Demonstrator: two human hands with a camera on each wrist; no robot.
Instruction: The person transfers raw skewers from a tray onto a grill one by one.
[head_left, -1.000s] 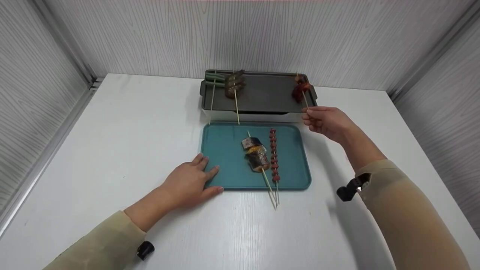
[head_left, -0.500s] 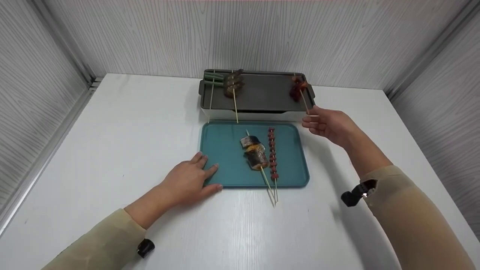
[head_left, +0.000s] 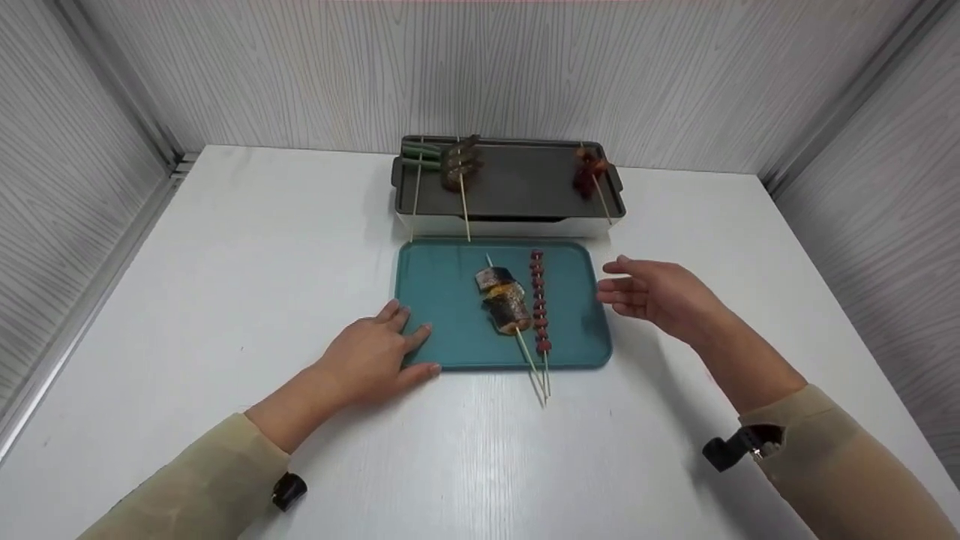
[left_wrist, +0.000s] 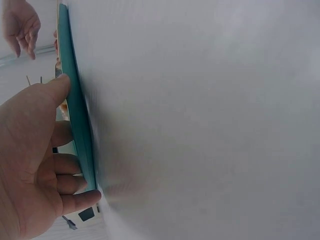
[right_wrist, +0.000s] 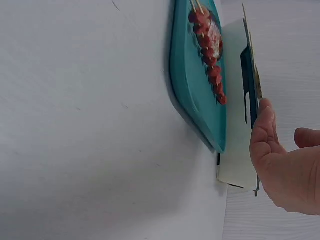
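My left hand (head_left: 364, 356) rests on the near left corner of a teal tray (head_left: 450, 330), fingers spread. In the left wrist view its thumb and fingertips touch the tray rim (left_wrist: 77, 107). My right hand (head_left: 667, 300) holds nothing and hovers by the tray's right edge, fingers loosely extended. On the tray lie a skewer of fish chunks (head_left: 508, 309) and a skewer of small red pieces (head_left: 540, 304), sticks poking over the near rim. A dark red meat skewer (head_left: 588, 174) lies at the right end of the griddle (head_left: 525, 180), its stick overhanging the front.
Behind the tray stands the griddle on its white base (right_wrist: 237, 155). At its left end lie a shrimp skewer (head_left: 459, 166) and a green vegetable skewer (head_left: 420, 155). White table (head_left: 300, 217) surrounds everything, with grey wood-grain panels (head_left: 510, 67) at the back and sides.
My right hand has let go of the dark red meat skewer's stick and drawn back toward me, beside the tray. The skewer stays on the griddle. My left hand keeps its place on the tray.
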